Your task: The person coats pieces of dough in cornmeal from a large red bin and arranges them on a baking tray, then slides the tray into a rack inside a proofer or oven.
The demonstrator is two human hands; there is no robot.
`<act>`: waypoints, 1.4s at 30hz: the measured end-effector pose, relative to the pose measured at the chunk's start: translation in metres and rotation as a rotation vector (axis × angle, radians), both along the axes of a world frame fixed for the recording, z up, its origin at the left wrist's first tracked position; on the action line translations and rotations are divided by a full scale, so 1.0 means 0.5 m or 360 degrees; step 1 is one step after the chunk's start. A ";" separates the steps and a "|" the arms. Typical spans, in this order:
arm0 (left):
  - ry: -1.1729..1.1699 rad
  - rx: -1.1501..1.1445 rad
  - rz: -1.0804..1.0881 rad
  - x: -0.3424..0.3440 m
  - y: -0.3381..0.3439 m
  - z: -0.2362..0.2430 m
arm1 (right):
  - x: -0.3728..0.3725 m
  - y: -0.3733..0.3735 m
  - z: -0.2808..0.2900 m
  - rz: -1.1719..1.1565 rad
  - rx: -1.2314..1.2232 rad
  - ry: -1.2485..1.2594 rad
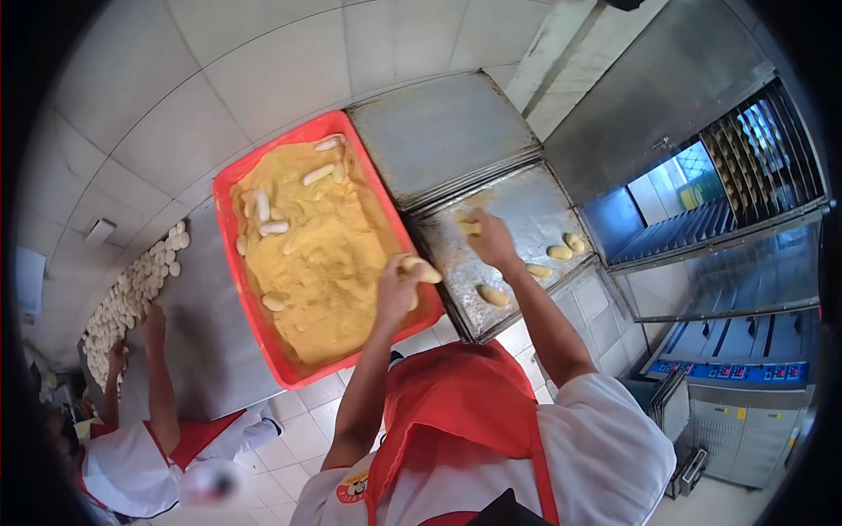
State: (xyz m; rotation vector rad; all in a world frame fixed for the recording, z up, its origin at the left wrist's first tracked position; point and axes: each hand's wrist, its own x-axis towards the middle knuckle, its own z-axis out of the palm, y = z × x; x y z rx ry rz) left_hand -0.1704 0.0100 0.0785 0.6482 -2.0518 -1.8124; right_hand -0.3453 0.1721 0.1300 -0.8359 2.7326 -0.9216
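Observation:
My left hand (396, 285) grips coated oblong dough pieces (424, 267) over the right rim of a red plastic tub (240, 294). Yellow crumbs (311, 259) fill the tub, with several pale dough pieces (263, 206) lying in them. To the right, my right hand (487, 235) is closed on a yellowish piece (467, 225), partly hidden by the fingers, over a greased metal baking tray (474, 320). Several coated pieces (560, 252) rest on that tray.
Stacked metal trays (434, 123) stand behind the tray. At left, a co-worker (132, 460) handles many dough pieces (140, 280) on a steel table (202, 342). A steel cabinet with racks (728, 175) and an appliance with control panels (728, 368) stand at right.

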 end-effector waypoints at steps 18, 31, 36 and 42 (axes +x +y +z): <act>-0.1079 -0.1379 -0.0756 -0.355 0.319 0.016 | -0.314 0.370 -0.169 0.0150 -0.0028 -0.0328; -0.0696 -0.1297 -0.0962 -0.550 0.448 0.028 | -0.411 0.508 -0.152 -0.0163 -0.0818 -0.0845; -0.0790 -0.1295 -0.0765 -0.521 0.438 0.044 | -0.395 0.533 -0.210 -0.0190 -0.0450 0.0131; -0.0940 -0.1000 -0.1095 -0.488 0.360 0.015 | -0.397 0.534 -0.157 -0.0271 -0.0187 -0.0362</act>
